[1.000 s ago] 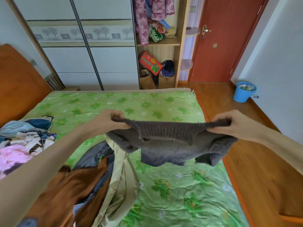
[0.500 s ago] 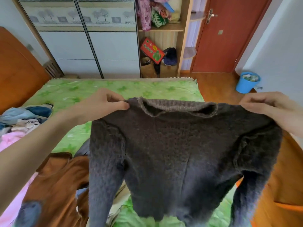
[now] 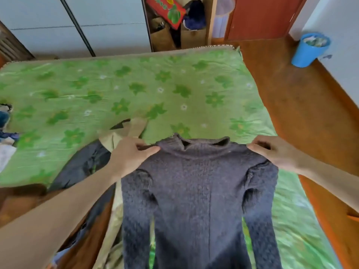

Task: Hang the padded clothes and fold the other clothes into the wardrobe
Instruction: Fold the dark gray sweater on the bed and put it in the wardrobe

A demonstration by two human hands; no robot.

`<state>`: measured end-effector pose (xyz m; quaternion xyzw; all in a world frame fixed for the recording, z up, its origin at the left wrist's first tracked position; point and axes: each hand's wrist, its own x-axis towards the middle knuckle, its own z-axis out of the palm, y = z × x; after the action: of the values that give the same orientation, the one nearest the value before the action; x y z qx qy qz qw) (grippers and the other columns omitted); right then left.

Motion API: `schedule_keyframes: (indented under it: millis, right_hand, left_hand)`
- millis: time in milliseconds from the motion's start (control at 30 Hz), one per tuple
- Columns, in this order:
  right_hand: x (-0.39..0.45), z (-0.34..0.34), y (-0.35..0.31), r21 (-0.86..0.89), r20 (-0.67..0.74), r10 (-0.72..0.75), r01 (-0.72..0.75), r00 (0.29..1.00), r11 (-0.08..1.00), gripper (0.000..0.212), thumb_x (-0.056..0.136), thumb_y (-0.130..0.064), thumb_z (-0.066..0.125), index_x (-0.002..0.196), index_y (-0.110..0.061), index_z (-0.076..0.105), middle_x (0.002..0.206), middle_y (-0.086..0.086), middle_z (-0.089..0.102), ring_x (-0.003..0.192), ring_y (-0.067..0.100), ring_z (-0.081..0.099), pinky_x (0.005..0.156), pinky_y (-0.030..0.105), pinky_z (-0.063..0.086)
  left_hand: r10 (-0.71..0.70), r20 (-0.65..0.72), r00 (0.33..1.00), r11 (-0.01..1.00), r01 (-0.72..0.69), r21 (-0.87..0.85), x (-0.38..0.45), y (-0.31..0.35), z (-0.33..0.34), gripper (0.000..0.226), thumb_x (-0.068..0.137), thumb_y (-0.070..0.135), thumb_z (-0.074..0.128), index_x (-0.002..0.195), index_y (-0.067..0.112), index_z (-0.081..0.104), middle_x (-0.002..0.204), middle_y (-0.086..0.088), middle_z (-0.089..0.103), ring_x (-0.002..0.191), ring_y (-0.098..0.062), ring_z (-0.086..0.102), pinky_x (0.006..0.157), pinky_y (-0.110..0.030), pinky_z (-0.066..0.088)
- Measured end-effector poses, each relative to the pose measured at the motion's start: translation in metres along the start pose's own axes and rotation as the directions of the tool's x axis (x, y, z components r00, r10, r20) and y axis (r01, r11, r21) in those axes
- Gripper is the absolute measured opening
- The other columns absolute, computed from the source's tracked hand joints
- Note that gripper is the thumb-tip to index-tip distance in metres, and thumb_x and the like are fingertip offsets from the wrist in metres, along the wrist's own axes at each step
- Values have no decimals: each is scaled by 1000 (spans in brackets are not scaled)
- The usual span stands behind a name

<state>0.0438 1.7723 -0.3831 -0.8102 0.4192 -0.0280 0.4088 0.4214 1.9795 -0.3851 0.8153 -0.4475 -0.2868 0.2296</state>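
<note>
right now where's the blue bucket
In the head view the blue bucket stands on the wooden floor at the upper right, against the white wall, past the far right corner of the bed.

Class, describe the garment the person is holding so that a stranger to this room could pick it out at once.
Start at the bed with the green flowered sheet. At its near edge, the left hand and right hand each pinch a shoulder of a dark grey sweater. Its fuzzy knit and roll collar set it apart from the smooth brown garment and beige garment beside it.
</note>
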Motion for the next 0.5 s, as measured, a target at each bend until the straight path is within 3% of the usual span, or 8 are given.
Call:
schedule_keyframes:
  millis: [67,233,300,333,400,467,500]
  right_hand:
    - [31,28,30,-22,-45,-9,8,999,1000,36,101,-47,54,89,-15,66,62,-8,47,56,8,41,59,25,30]
    - [122,61,68,-229,-145,-36,2,989,973,33,107,-44,50,90,-17,58,69,7,55,60,24,50,57,39,34]
    - [161,72,76,-285,-186,-20,-34,982,958,31,108,-42,50,95,-15,58,75,7,60,65,26,54,56,38,35]
    - [178,82,81,-297,-219,-5,-62,976,953,27,108,-39,51,100,-14,59,84,6,63,72,28,56,59,37,37]
    - [203,112,95,-309,-332,13,-122,943,943,18,107,-25,53,115,-11,61,105,10,64,91,31,58,73,40,44]
    - [211,158,113,-354,-418,-89,-72,904,932,22,101,-9,52,120,-9,63,115,14,60,102,37,58,84,47,50]
    - [209,183,120,-380,-389,-179,19,904,925,26,99,-6,50,120,-10,65,115,14,60,102,39,58,85,49,51]
  left_hand:
    - [7,-63,998,997,-2,78,35,-26,29,66,93,58,69,56,16,35,50,0,29,49,-23,36,59,-36,27]
    - [-79,-171,982,991,97,95,115,-56,79,63,95,57,68,55,20,36,50,1,36,52,-21,44,53,-34,29]
    - [-104,-235,966,985,132,110,150,-65,96,50,98,51,66,63,19,52,61,-1,52,67,-27,57,61,-36,41]
    - [-94,-282,955,978,141,153,163,-72,107,39,101,47,62,78,15,64,77,-6,63,85,-32,63,74,-40,48]
    - [7,-345,939,918,131,374,177,-89,137,30,105,34,55,113,8,66,115,-17,63,113,-39,55,96,-50,46]
    - [213,-263,941,808,-19,589,171,-110,178,28,104,27,52,122,7,60,123,-16,57,114,-38,54,91,-50,47]
    - [312,-188,931,773,-134,620,163,-118,200,27,104,26,50,122,9,60,122,-13,58,112,-36,56,89,-48,49]
